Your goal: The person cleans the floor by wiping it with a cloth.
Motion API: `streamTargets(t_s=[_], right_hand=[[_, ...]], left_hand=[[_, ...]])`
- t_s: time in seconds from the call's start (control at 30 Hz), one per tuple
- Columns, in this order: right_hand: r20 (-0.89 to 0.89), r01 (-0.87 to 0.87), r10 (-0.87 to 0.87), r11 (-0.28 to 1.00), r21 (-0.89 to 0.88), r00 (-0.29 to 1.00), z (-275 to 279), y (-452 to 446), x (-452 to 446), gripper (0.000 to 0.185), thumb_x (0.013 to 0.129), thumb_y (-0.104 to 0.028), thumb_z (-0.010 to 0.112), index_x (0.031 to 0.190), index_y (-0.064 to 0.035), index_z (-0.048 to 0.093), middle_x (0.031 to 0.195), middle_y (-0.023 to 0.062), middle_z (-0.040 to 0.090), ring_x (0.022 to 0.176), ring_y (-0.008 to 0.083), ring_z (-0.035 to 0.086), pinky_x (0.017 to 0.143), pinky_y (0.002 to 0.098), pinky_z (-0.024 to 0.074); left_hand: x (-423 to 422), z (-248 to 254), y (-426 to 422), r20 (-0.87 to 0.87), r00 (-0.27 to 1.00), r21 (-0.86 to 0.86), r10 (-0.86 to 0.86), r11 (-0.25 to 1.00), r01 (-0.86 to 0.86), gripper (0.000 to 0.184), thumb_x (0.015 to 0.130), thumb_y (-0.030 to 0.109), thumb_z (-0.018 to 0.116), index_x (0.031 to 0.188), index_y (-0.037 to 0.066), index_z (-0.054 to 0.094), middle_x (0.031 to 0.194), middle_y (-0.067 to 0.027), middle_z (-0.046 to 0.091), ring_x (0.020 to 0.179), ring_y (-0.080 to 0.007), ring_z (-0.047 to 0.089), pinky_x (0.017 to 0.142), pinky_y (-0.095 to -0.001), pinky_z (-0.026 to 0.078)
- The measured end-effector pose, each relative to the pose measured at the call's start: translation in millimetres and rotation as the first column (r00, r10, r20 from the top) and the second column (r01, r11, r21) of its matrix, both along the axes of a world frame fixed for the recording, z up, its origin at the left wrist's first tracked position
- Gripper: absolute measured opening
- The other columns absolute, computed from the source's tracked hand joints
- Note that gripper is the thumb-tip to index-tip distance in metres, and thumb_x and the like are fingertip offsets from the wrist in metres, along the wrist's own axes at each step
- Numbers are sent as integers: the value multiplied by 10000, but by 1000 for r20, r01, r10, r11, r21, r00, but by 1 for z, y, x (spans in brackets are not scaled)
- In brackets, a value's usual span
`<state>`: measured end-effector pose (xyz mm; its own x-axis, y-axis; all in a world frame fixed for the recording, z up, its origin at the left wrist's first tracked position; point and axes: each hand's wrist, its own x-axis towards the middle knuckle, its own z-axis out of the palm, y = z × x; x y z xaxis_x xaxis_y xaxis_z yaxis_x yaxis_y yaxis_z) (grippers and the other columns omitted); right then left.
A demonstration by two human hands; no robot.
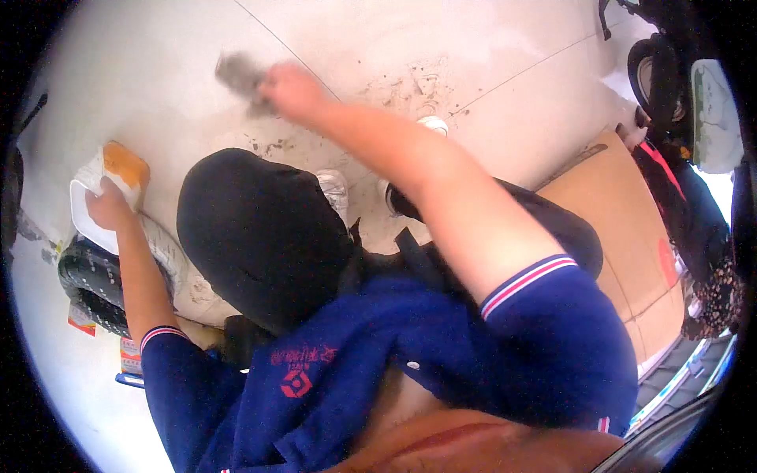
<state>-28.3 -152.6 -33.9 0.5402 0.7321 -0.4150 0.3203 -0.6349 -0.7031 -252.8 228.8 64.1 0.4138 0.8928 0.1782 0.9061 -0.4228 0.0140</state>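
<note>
My left hand (110, 206) is at the far left, fingers closed on the edge of a white plastic tub (85, 217). An orange-yellow block-like piece (126, 167) shows just beyond the fingers; whether it belongs to the tub I cannot tell. Out over the floor, my right hand (293, 92) is closed on a grey rag-like thing (239, 79), smeared by motion. Its exact kind is unclear. Damp-looking marks lie on the pale floor (181, 102) around it.
Dark dirt smears (414, 91) mark the floor at centre. A flattened cardboard box (623, 229) lies at right, near a dark wheel (658, 79). Beneath my left forearm sits a black speckled object (91, 276). My dark-clad knee (256, 236) and white shoe (334, 193) are close.
</note>
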Motion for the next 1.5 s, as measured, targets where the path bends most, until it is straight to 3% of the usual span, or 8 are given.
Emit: streamTargets(t_s=[0.27, 0.47, 0.67, 0.73, 0.87, 1.13, 1.37, 1.5], right_hand=[[173, 346, -391, 906, 242, 904, 28, -117, 81, 413, 707, -177, 615, 1110, -128, 689, 1098, 141, 654, 1043, 316, 603, 930, 411, 484], [519, 743, -620, 667, -46, 589, 57, -350, 200, 470, 678, -261, 718, 1100, -63, 664, 1057, 145, 672, 1000, 272, 635, 886, 378, 490], [677, 886, -585, 183, -427, 447, -5, -513, 113, 265, 722, -230, 672, 933, -71, 663, 972, 166, 689, 918, 317, 654, 834, 395, 496], [672, 879, -593, 143, -456, 445, -39, -507, 73, 255, 750, -228, 648, 954, -76, 652, 981, 171, 684, 927, 322, 650, 843, 405, 491], [426, 966, -904, -103, -239, 9, -35, -370, 60, 245, 834, -171, 573, 1063, -95, 619, 1064, 174, 648, 990, 324, 617, 874, 417, 490], [220, 516, -471, 823, -237, 854, 1, -134, 1, 240, 763, -194, 626, 985, -131, 693, 1027, 136, 614, 1033, 325, 577, 872, 448, 476], [-368, 482, -483, 870, -101, 795, 15, -57, -49, 228, 703, -166, 626, 903, -124, 725, 958, 131, 681, 938, 305, 640, 830, 398, 508], [-284, 733, -716, 677, -59, 638, 22, -117, 37, 241, 692, -117, 631, 910, -73, 724, 914, 110, 712, 843, 236, 668, 795, 364, 523]], left_hand=[[-11, -11, 9, -57, 998, 94, -30, 995, 35, 688, 772, 442, 595, 1159, -127, 601, 1142, -296, 630, 1074, -423, 608, 957, -451, 462], [-7, -10, 6, -48, 998, 46, -26, 999, 28, 677, 787, 442, 597, 1159, -124, 605, 1167, -269, 628, 1098, -403, 596, 986, -435, 444], [-10, -14, 11, -13, 999, -7, 43, 999, -43, 628, 764, 425, 619, 1168, -55, 633, 1149, -240, 647, 1058, -391, 618, 944, -447, 467], [-18, -19, 17, -22, 999, 66, 35, 997, -34, 625, 757, 424, 626, 1162, -51, 638, 1137, -238, 653, 1047, -389, 624, 938, -447, 470], [-3, -3, -2, -57, 998, 12, 35, 999, -34, 716, 786, 468, 618, 1181, -129, 588, 1109, -281, 649, 1029, -400, 636, 924, -430, 489], [3, -1, -5, 7, 999, -30, 44, 999, -44, 628, 760, 423, 589, 1117, -90, 645, 1099, -279, 651, 1018, -404, 630, 925, -455, 470], [-17, -15, 17, -96, 995, 81, -11, 997, 19, 660, 771, 426, 595, 1166, -101, 613, 1175, -281, 619, 1103, -403, 593, 971, -454, 446], [-17, -15, 16, -107, 993, 115, -58, 991, 70, 692, 795, 486, 605, 1161, -101, 619, 1138, -264, 645, 1065, -393, 624, 946, -436, 474]])
